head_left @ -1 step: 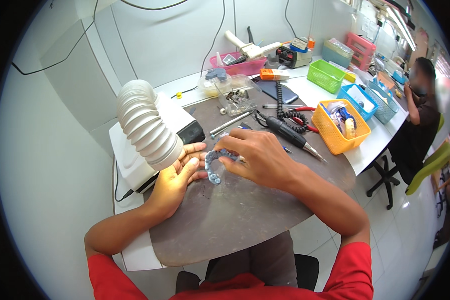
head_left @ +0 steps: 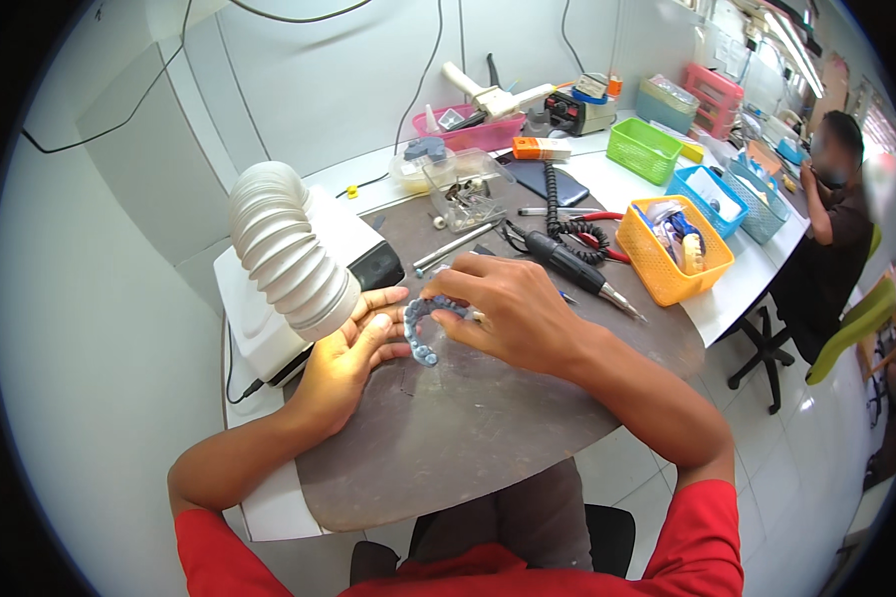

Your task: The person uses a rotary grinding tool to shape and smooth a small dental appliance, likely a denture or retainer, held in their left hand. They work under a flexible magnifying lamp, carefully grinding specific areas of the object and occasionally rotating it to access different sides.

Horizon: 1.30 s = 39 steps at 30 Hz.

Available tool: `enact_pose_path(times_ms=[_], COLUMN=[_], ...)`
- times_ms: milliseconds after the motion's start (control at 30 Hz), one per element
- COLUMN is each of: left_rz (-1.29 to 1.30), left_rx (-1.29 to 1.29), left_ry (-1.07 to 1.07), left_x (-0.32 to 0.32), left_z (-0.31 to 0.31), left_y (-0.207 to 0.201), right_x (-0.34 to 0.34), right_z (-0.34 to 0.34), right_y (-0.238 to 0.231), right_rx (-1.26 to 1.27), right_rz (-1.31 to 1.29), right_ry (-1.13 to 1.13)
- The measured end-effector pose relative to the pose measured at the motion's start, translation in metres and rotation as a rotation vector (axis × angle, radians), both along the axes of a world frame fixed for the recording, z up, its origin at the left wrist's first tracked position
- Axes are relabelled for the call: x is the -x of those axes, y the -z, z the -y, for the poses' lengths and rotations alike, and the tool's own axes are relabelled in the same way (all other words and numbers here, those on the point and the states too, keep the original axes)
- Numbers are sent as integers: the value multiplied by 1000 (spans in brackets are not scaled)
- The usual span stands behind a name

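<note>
My right hand (head_left: 508, 308) pinches a blue-grey horseshoe-shaped dental model (head_left: 423, 346) with a row of teeth, holding it above the brown bench mat (head_left: 448, 438). Fingers and thumb cover its upper right part. Left of it, my left hand (head_left: 343, 358) lies palm up with its fingers stretched toward the model. Whether those fingertips touch the model I cannot tell. A ribbed white hose (head_left: 287, 254) hangs with its mouth just over the left palm.
A white box-shaped machine (head_left: 259, 298) stands behind the hose. A black rotary handpiece (head_left: 567, 261) with a coiled cord lies beyond my right hand, near a yellow basket (head_left: 672, 284) and a clear box (head_left: 468, 214) of small parts. Another person (head_left: 831, 229) sits far right.
</note>
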State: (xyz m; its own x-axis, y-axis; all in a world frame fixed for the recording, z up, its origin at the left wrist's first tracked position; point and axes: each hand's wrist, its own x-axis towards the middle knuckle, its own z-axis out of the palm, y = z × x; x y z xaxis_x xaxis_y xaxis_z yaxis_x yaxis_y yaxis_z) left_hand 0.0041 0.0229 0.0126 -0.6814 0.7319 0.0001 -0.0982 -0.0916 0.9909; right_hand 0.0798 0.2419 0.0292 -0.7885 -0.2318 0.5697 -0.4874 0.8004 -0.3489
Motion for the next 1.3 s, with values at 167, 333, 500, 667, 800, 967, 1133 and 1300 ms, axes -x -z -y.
enact_pose_path(times_ms=[167, 333, 500, 667, 800, 967, 1133, 1300], left_rz=[114, 180, 190, 178, 171, 167, 161, 156], left_rx=[-3, -68, -78, -68, -44, -67, -67, -84], left_ry=[94, 131, 128, 64, 61, 62, 51, 65], left_x=[3, -1, 4, 2, 1, 0, 1, 2], left_z=[4, 5, 4, 6, 7, 6, 7, 6], left_y=[-4, -4, -2, -4, -4, -3, -3, -1], right_x=[2, 1, 3, -4, -6, -6, -3, -2], right_z=[0, 1, -18, -40, -34, -26, -23, -4], right_y=[3, -2, -12, -33, -25, -19, -15, -15], right_rx=[11, -41, 47, -72, -168, -170, -155, 378], right_rz=[-77, -76, -30, 265, 365, 341, 388, 361], right_ry=[-21, -20, 44, 77, 21, 45, -51, -21])
